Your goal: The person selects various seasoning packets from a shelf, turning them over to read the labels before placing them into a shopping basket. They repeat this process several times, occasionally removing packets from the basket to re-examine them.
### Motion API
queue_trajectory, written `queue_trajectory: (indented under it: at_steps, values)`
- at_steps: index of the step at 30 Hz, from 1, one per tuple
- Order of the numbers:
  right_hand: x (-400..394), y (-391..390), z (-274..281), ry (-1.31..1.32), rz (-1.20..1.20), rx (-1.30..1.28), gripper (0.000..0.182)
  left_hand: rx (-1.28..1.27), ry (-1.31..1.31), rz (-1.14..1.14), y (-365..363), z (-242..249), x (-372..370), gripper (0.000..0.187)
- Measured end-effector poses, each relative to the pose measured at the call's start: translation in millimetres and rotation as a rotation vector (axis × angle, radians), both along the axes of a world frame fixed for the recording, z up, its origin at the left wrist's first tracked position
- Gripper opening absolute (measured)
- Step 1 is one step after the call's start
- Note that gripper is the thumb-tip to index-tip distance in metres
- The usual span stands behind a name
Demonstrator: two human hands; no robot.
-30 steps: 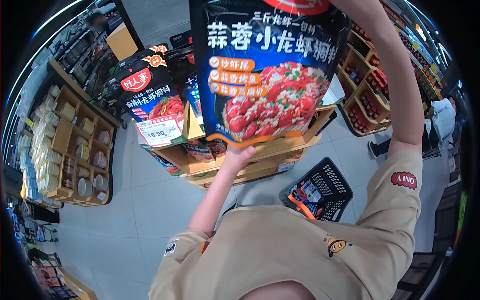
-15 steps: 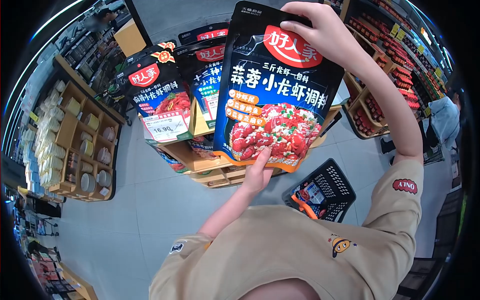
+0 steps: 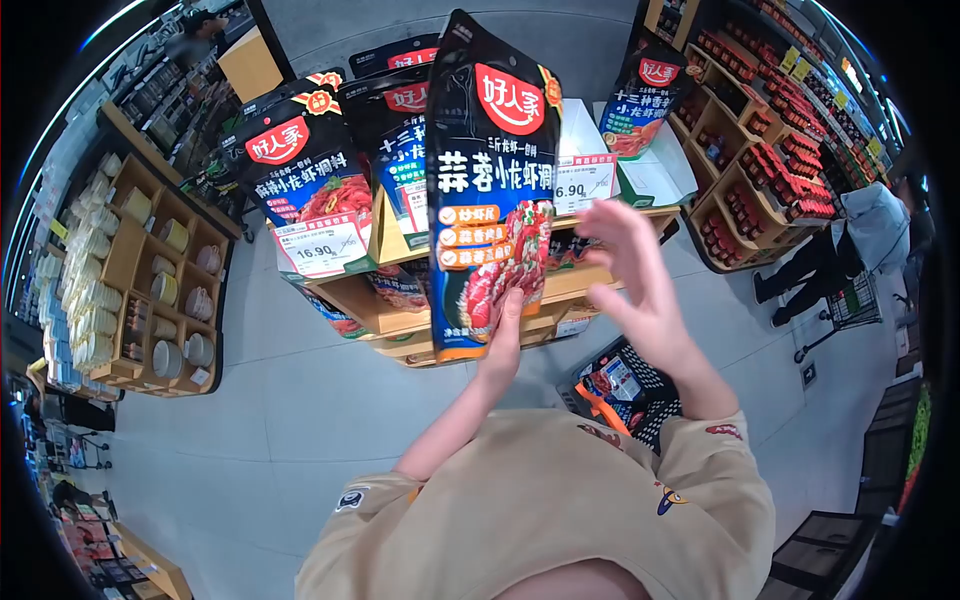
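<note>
A black and blue crayfish seasoning pouch (image 3: 490, 200) stands upright in front of me, turned partly sideways. My left hand (image 3: 505, 340) is closed on its lower edge, the thumb across the crayfish picture. My right hand (image 3: 645, 295) is off the pouch, to its right, with fingers apart and nothing in them. Behind the pouch, similar pouches (image 3: 305, 165) stand in boxes on a wooden display stand (image 3: 400, 340). A price card below them reads 16.90. Another such pouch (image 3: 640, 95) stands at the stand's right.
A dark shopping basket (image 3: 660, 410) with an orange handle and packs inside sits on the floor below my right forearm. Shelves of crockery (image 3: 165, 290) stand at left, red-packaged goods (image 3: 770, 170) at right. A person (image 3: 850, 240) with a cart (image 3: 845, 310) is at far right.
My right hand has let go of the pouch's top corner and come down to the right. The pouch has turned and shifted left, still in my left hand. The display's right side now shows.
</note>
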State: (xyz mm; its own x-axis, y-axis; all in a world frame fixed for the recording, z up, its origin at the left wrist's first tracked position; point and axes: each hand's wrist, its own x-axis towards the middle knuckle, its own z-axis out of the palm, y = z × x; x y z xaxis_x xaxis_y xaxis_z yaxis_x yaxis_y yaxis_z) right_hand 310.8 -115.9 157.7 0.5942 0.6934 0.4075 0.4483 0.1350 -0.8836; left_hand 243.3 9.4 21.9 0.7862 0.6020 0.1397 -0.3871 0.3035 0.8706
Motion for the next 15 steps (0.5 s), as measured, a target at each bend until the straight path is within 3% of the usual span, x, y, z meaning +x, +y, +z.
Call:
queue_trajectory:
  at_steps: [2,3,5,7,10,12,15]
  values:
    - [-14.1,-1.1,-9.1,0.39,0.251,0.047,0.073,0.725,0.049,0.144,5.2,-24.0,8.4,0.037]
    - [-19.1,-0.4,-11.5,0.6,0.335,0.102,0.078,0.374,-0.071,0.12,5.7,-17.0,12.7,0.036]
    - [-27.4,0.0,-17.6,0.659,0.283,0.296,0.082,0.948,-0.197,0.515,8.8,14.8,13.8,0.038]
    - [-27.0,-3.6,-33.3,0.624,0.125,0.275,0.08,1.262,-0.145,0.658,12.2,23.7,11.4,0.036]
    - [-23.0,-6.5,-45.9,0.654,-0.074,0.3,0.064,1.28,-0.166,0.623,11.5,20.9,14.3,0.033]
    - [-18.9,-6.5,-52.8,0.697,-0.195,0.364,0.044,1.454,-0.074,0.543,9.4,24.3,10.5,0.035]
    - [-12.6,-11.2,-71.2,0.778,-0.285,0.473,0.043,1.503,-0.031,0.451,0.5,27.1,7.9,0.038]
